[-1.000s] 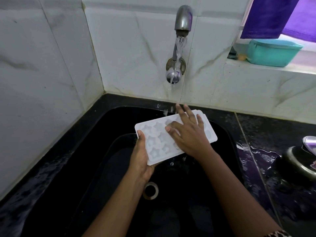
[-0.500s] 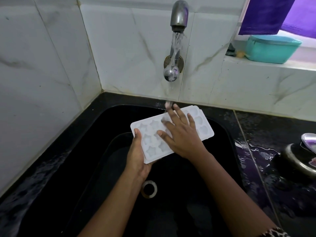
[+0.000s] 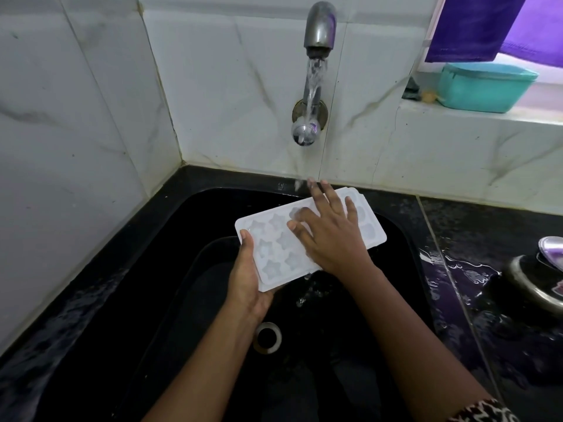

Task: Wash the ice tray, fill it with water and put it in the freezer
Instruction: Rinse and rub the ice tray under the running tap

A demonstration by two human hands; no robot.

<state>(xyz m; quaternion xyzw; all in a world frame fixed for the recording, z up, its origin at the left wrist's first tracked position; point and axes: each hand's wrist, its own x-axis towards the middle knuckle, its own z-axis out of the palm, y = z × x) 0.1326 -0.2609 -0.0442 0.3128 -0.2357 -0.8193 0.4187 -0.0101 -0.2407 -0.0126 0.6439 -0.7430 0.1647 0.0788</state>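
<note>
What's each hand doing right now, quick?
Left hand: grips the near-left end of the ice tray, thumb on top.
Right hand: open, fingers straight on the tray's top, holding nothing.

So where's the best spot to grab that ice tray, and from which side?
Probably the flat rim at a short end, from the side, thumb on top and fingers under. The ice tray is thin, its top all moulded hollows, so the rim gives the surest pinch. The left hand holds its left end so, leaving the top free for the right hand.
</note>
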